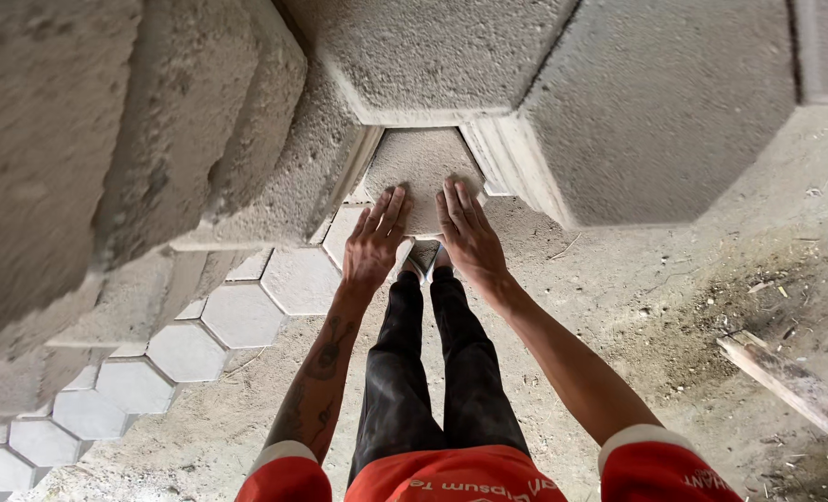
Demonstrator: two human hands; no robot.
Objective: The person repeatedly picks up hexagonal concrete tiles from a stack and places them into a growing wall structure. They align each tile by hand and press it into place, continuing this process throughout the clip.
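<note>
Grey concrete, coarse and pitted, makes up the hexagonal paving block (420, 172) that we are handling; its top face is flat, its edges are paler and slightly bevelled, and it lies low in front of us, in the gap between taller stacks of the same blocks. Our left hand (375, 244) and our right hand (468, 234) lie flat on its near edge, fingers stretched out and pressed side by side, not curled around anything; whether the fingertips hook over a rim we cannot tell. The two hands sit just beside each other, thumbs turned inward, and our shoes (423, 260) show directly beneath them.

To the left, a tall stack of blocks (126, 139) rises close to the camera, its rough sides filling that part of the view. To the right, another stack (656, 102) shows broad hexagonal tops with pale borders. Lower left, a row of hexagonal pavers (186, 349) runs along the ground in a neat chain, touching edge to edge. The floor (674, 297) is dusty bare cement scattered with grit and small chips. At the right edge, a weathered wooden plank (790, 381) lies aslant on the floor
</note>
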